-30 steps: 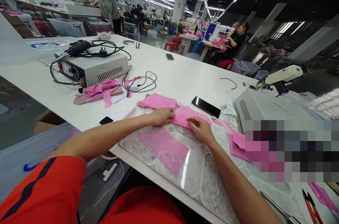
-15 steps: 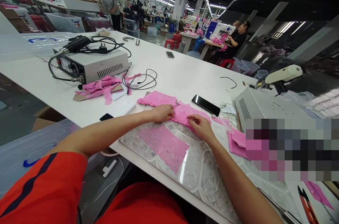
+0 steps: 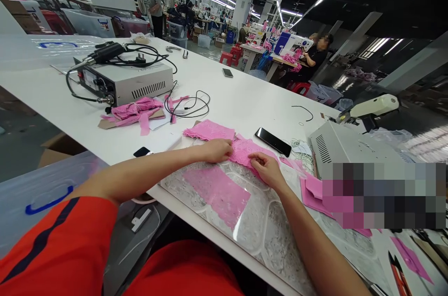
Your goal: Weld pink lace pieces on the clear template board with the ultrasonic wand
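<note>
My left hand (image 3: pixel 216 150) rests with curled fingers on the left edge of a pink lace piece (image 3: pixel 245 149) lying on the white table (image 3: pixel 245 100). My right hand (image 3: pixel 268 168) pinches the same lace at its near right edge. The lace lies at the far end of a clear plastic sheet (image 3: pixel 266 226). Under that sheet a second pink lace piece (image 3: pixel 219 191) shows, just in front of my hands. Another folded pink lace piece (image 3: pixel 209 130) sits to the left, beyond my left hand.
A black phone (image 3: pixel 273 141) lies just past the lace. A grey control box (image 3: pixel 126 83) with cables stands at the left, pink scraps (image 3: pixel 135 111) before it. A second grey box (image 3: pixel 346 146) is at the right. Red-handled snips (image 3: pixel 397 275) lie near right. People work at distant tables.
Both hands stay on the pink lace and shift only slightly. The view has moved a little.
</note>
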### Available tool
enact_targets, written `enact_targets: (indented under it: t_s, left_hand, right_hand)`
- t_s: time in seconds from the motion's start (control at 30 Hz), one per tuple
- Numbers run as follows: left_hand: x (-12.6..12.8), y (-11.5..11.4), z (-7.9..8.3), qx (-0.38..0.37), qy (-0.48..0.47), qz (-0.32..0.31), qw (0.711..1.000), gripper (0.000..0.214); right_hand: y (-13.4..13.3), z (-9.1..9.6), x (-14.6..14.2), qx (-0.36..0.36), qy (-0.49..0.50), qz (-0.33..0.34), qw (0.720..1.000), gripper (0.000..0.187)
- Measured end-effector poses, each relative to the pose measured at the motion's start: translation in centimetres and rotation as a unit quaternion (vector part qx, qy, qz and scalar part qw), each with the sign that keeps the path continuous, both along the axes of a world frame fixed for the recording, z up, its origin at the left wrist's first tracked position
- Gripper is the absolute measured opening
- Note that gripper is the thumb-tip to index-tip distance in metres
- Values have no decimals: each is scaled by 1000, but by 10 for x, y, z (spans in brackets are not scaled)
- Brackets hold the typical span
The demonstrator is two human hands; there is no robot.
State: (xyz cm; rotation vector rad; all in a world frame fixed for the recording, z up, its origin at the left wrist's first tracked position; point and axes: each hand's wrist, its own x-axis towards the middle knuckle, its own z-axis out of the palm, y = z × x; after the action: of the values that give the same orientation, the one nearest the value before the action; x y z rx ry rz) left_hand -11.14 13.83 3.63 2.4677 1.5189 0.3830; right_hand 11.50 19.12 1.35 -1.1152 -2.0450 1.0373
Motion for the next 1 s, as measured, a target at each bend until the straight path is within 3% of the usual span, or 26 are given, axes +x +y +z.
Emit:
enact_targets:
  t_s: [0.43, 0.73, 1.0]
  left_hand:
    - [-1, 2, 1, 10, -34, 15, 999, 15]
    - [-2, 2, -5, 24, -52, 46, 997, 17]
    - [2, -1, -8, 33, -38, 74, 996, 12]
  right_hand:
    - [-2, 10, -2, 28, -29, 10, 999, 25]
    - [-7, 17, -44, 114, -63, 50, 990, 14]
    - [-4, 11, -53, 100, -68, 43, 992, 11]
